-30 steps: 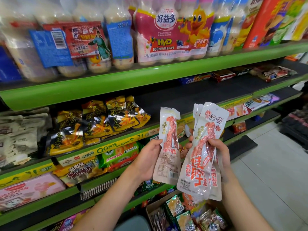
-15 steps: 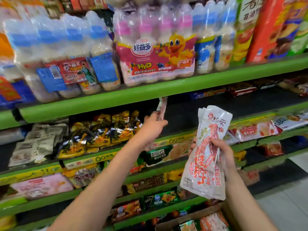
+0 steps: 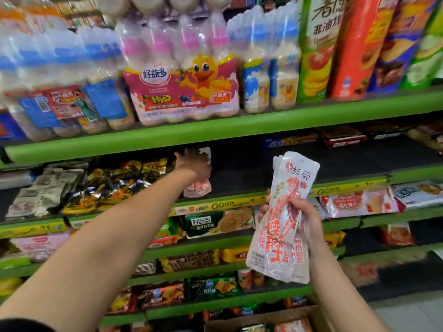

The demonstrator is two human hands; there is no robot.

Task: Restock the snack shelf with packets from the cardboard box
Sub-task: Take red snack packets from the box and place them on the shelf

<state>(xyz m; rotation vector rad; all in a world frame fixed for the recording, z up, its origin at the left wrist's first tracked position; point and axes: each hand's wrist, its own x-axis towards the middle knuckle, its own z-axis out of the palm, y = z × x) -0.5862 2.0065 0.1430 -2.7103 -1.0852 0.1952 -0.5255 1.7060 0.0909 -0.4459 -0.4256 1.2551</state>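
Your left hand (image 3: 191, 164) reaches into the dark shelf (image 3: 275, 168) under the green rail (image 3: 239, 130), set against a white-and-red packet (image 3: 197, 188) standing there; blur hides whether your fingers grip it. Your right hand (image 3: 304, 219) clutches a bundle of packets (image 3: 282, 226) upright, in front of the shelf's edge. The box (image 3: 263, 319) shows at the bottom edge.

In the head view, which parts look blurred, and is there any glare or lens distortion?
Head view: motion blur smears the left hand, its packet and the shelf goods; the packets in the right hand read sharper; glare glints on the black-and-yellow bags; the wide lens bows the green shelf edge.
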